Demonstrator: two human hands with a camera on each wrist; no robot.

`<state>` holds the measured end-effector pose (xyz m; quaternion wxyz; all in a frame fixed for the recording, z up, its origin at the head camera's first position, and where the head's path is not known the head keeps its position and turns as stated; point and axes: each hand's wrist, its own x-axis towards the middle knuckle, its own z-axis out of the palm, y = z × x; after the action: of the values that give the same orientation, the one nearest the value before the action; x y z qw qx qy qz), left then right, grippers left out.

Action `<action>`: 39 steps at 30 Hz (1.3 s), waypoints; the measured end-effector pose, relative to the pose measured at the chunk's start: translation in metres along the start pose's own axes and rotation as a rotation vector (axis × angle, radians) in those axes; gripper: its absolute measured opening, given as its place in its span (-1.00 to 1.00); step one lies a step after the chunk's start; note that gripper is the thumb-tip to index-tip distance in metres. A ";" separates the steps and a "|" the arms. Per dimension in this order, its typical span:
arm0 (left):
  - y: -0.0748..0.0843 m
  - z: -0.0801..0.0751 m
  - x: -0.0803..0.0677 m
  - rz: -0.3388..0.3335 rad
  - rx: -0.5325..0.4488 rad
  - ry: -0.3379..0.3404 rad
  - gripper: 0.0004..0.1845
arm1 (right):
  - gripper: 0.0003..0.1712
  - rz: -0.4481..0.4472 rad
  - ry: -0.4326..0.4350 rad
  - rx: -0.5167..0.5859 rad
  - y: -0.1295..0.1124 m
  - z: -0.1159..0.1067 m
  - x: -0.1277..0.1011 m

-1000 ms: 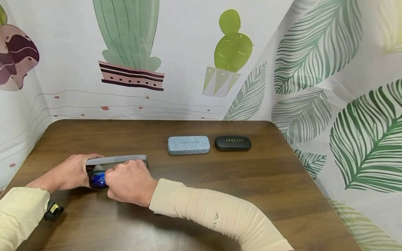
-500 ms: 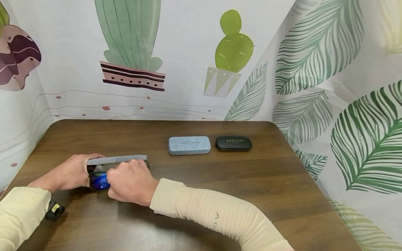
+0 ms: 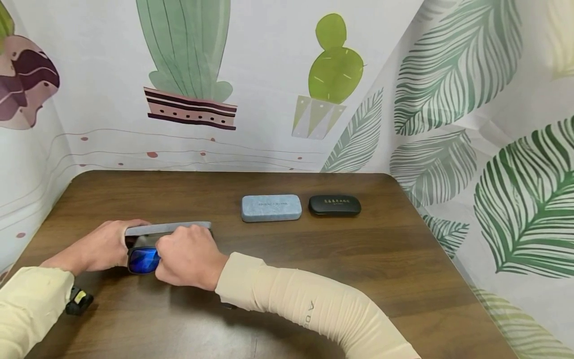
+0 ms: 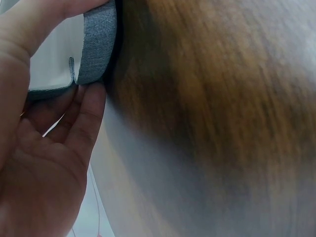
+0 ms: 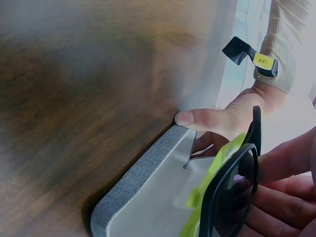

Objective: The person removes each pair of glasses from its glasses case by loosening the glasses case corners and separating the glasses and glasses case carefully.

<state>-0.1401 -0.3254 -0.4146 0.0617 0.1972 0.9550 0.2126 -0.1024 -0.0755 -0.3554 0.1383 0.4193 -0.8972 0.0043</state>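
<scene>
From the head view, your left hand [image 3: 105, 245] grips the left end of the open grey case [image 3: 167, 229] near the desk's [image 3: 314, 259] front left corner, thumb over its raised lid, while your right hand [image 3: 188, 257] holds the dark sunglasses [image 3: 142, 260] with blue lenses right at the case's front. A light blue case [image 3: 271, 207] and a black case [image 3: 334, 205] lie side by side, shut, toward the back edge, well apart from your hands. In the left wrist view, your left hand [image 4: 44, 163] pinches the grey case [image 4: 98, 42] between thumb and fingers. In the right wrist view, your right hand [image 5: 276, 192] curls round the sunglasses [image 5: 232, 192] over the pale lining of the grey case [image 5: 143, 197]; your left hand's [image 5: 232, 116] thumb rests on its edge.
</scene>
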 end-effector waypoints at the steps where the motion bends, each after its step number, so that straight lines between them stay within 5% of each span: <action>1: 0.000 0.000 0.000 0.001 0.001 0.001 -0.11 | -0.75 -0.002 0.000 0.005 0.001 0.000 0.000; 16: 0.000 0.001 -0.003 0.014 -0.007 0.004 -0.14 | -0.54 0.062 -0.019 0.120 0.003 0.002 0.007; 39: -0.001 -0.001 -0.004 0.075 -0.005 0.033 -0.30 | -0.67 0.044 -0.098 0.300 0.010 -0.001 0.011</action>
<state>-0.1372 -0.3279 -0.4145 0.0383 0.2291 0.9473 0.2205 -0.1169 -0.0774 -0.3505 0.0299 0.4154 -0.9011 0.1207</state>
